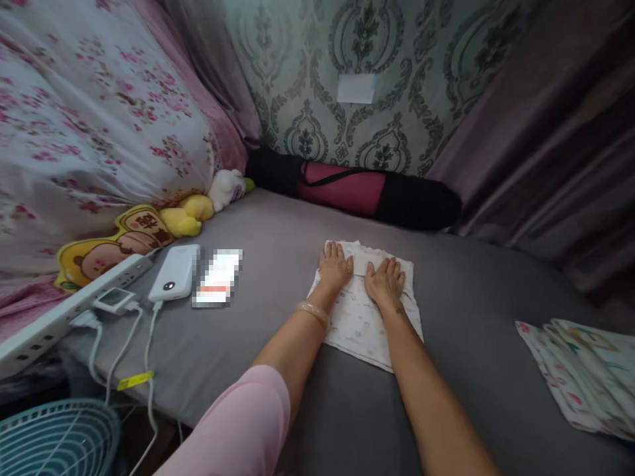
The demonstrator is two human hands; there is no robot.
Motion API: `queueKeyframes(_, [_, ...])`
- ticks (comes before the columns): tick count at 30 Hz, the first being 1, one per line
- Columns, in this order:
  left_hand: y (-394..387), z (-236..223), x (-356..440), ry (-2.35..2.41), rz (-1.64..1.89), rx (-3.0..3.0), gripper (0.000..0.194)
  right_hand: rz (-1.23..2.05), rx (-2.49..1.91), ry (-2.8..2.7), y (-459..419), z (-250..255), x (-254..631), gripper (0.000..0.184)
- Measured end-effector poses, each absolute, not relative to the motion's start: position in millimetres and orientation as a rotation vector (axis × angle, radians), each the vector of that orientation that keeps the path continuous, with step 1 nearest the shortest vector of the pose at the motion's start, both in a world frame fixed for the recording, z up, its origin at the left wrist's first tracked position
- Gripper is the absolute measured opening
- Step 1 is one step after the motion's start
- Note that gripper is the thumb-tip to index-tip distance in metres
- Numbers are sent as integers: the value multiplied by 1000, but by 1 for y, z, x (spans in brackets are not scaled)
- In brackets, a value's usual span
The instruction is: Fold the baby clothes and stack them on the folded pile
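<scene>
A small white printed cloth (354, 324), folded into a rough rectangle, lies flat on the grey bed sheet (278, 370). My left hand (335, 266) rests palm down on its far left part, fingers stretched out. My right hand (385, 282) lies flat beside it on the cloth's far right part, fingers spread too. Neither hand grips anything. A pale bangle (313, 313) circles my left wrist.
More folded printed cloths (585, 373) lie at the right edge. A white power bank (174, 272), a power strip (64, 311) with cables and plush toys (183, 218) sit at the left. A dark and pink roll (357, 188) lies along the wall. A fan (54, 439) stands below left.
</scene>
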State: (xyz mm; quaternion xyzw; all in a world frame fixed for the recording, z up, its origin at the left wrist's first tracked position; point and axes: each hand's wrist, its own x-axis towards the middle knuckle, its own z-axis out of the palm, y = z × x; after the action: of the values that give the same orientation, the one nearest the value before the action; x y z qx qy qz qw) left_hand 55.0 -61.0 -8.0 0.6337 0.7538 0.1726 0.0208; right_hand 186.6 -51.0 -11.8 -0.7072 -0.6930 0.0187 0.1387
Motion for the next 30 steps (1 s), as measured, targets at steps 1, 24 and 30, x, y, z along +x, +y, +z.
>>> queueKeyframes(1, [-61,-9,55,2337,534,1964,65,54,-2061,-1991,-51,-11,186,70])
queueKeyframes(24, [-36,8,31,1633,382,2667,56,110,-1321,-2724,-16,18,243,53])
queueKeyframes(30, [-22,-10,25,1713,231,2512,63,214,-1359,-2731,-6,0,247,55])
